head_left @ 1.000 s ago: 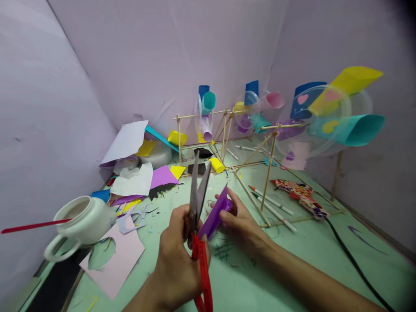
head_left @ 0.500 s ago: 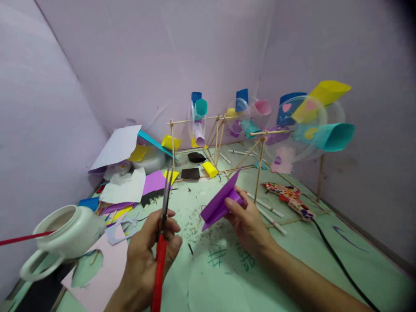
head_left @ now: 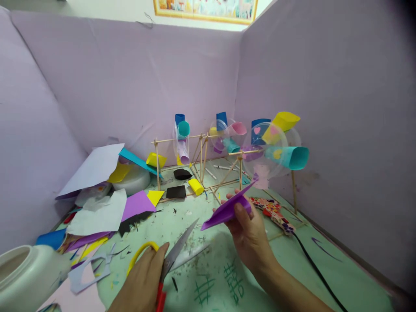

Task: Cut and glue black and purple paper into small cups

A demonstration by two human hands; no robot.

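Note:
My left hand (head_left: 141, 279) is wrapped round a pair of scissors (head_left: 180, 248) with one red and one yellow handle. The blades are spread a little and point up and to the right. My right hand (head_left: 251, 238) pinches a folded piece of purple paper (head_left: 225, 211), its thumb on the near face and its fingers behind. The paper's left tip is close to the blades but apart from them. Below both hands, green marks (head_left: 232, 281) are drawn on the pale green table (head_left: 188, 299).
Ferris-wheel-like models of sticks, clear discs and coloured paper cups (head_left: 294, 157) stand at the back. A patterned glue gun (head_left: 271, 210) with a black cord lies right. Paper scraps (head_left: 97, 212) and a white teapot-like pot (head_left: 35, 277) are left. Lilac walls (head_left: 130, 78) surround the table.
The view has tilted up, bringing in a framed picture. My left hand has lowered and turned the scissors, parting the blades. The purple paper is tipped flatter in my right hand.

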